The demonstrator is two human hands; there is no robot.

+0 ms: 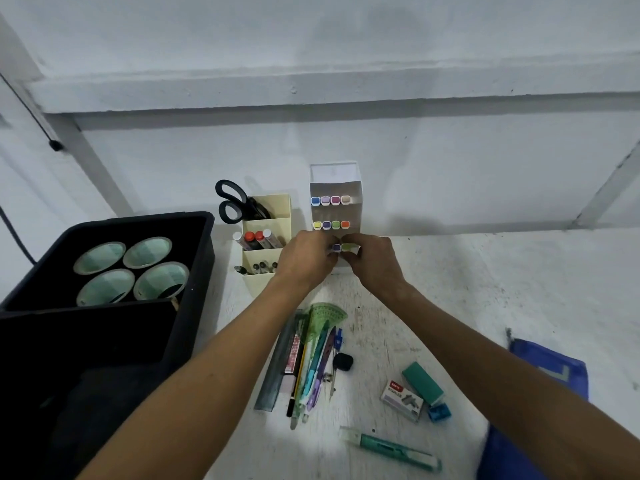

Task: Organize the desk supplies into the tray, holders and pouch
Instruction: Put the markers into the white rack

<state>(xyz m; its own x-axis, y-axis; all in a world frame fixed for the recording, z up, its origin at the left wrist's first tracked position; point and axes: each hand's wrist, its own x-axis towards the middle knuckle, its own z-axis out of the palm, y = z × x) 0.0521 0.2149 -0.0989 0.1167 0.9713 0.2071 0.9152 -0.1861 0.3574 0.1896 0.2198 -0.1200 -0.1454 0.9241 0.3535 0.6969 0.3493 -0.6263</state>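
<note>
Looking left of your fingers, the black tray (194, 258) holds four tape rolls (131, 268) and the cream holder (273, 216) has scissors and markers. Your left hand (306, 259) and right hand (372, 263) pinch highlighters (341, 247) in the white holder (336, 188). Below, pens (311, 368), staples (401, 400) and the blue pouch (550, 365) wait on the desk (485, 289).

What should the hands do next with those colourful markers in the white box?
Probably push the two markers fully into the bottom row of the white marker holder. The left hand and right hand both pinch at that row, where only two caps show, while the rows above each show four.
</note>
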